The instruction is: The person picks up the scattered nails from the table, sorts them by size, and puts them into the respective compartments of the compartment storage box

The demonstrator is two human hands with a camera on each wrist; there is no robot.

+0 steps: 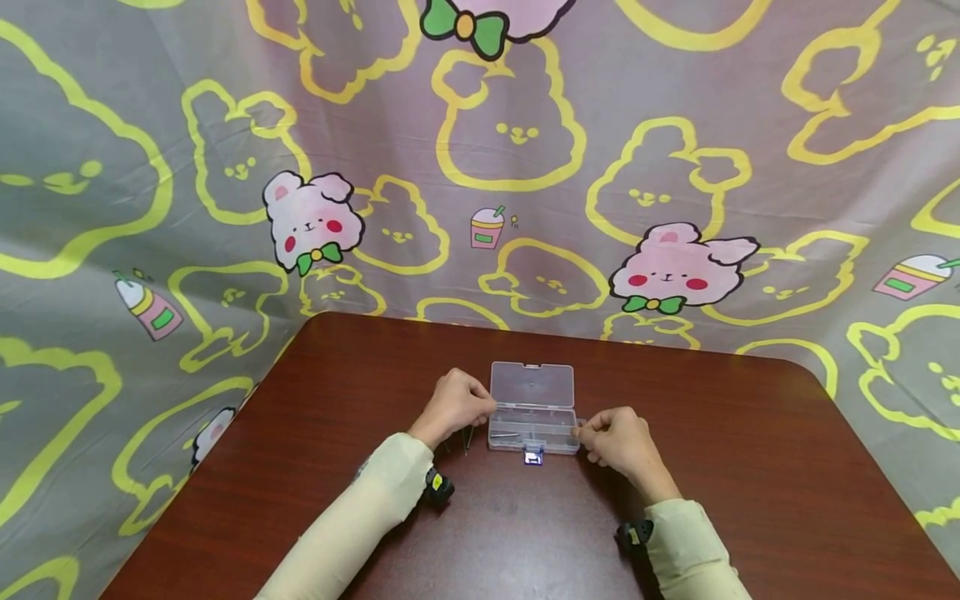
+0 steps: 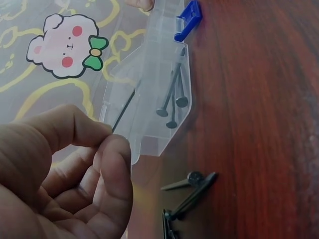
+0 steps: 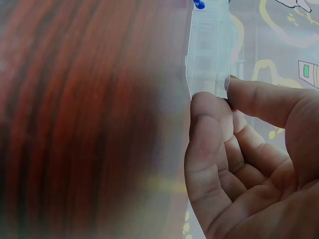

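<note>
A clear plastic compartment box (image 1: 551,429) lies on the table with its lid (image 1: 532,385) raised at the back. My left hand (image 1: 459,401) is at the box's left end. Between thumb and forefinger it pinches a thin dark nail (image 2: 123,110), whose far end reaches over the rear part of the box. Several nails (image 2: 172,94) lie in the front compartment, heads toward the left end. At the opposite end my right hand (image 1: 619,439) grips the box's edge with thumb and fingertips; the exact contact is partly hidden. A blue latch (image 2: 188,21) hangs at the front.
More dark nails (image 2: 192,196) lie loose on the brown table (image 1: 525,533), left of the box and close to my left hand. A patterned curtain (image 1: 525,275) hangs behind the table's far edge and along its sides.
</note>
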